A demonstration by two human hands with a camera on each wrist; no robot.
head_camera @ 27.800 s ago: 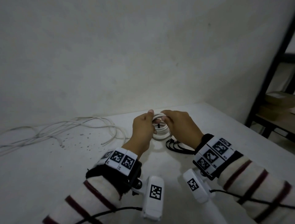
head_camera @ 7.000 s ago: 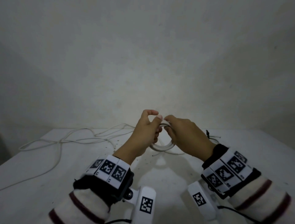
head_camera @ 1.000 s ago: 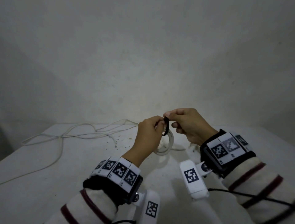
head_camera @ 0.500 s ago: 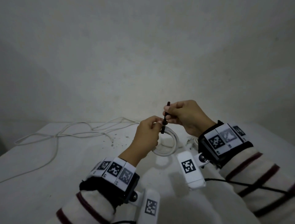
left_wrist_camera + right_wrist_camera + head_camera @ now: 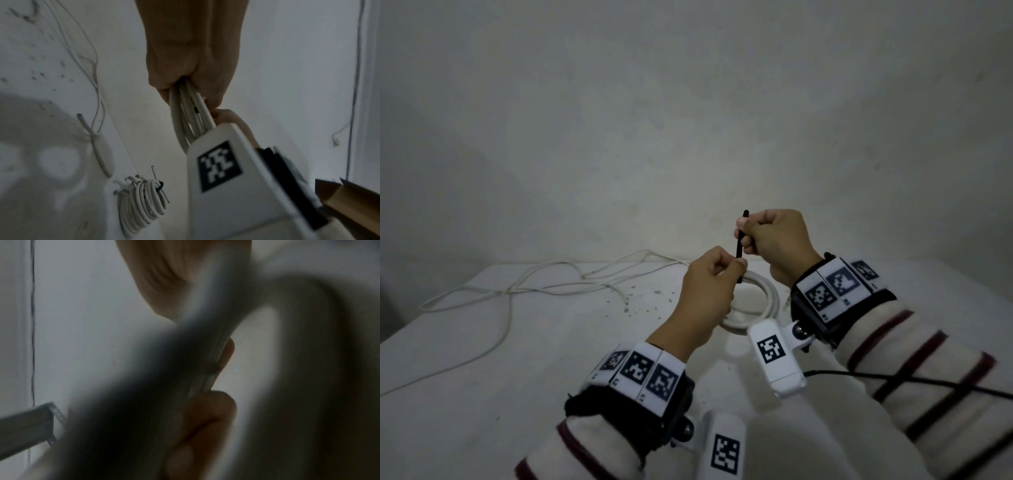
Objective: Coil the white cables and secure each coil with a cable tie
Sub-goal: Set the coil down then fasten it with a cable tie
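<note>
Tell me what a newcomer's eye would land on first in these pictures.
First, the two hands raised mid-frame above the table: the left hand grips a white cable coil while the right hand pinches a black cable tie standing up from it. Next, the loose white cables sprawling over the table's far left. In the left wrist view, a finished coil, already tied, lies on the table.

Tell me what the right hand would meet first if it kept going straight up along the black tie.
Nothing, apparently: above the right hand pinching the cable tie, only open air before the wall, though depth is unclear.
</note>
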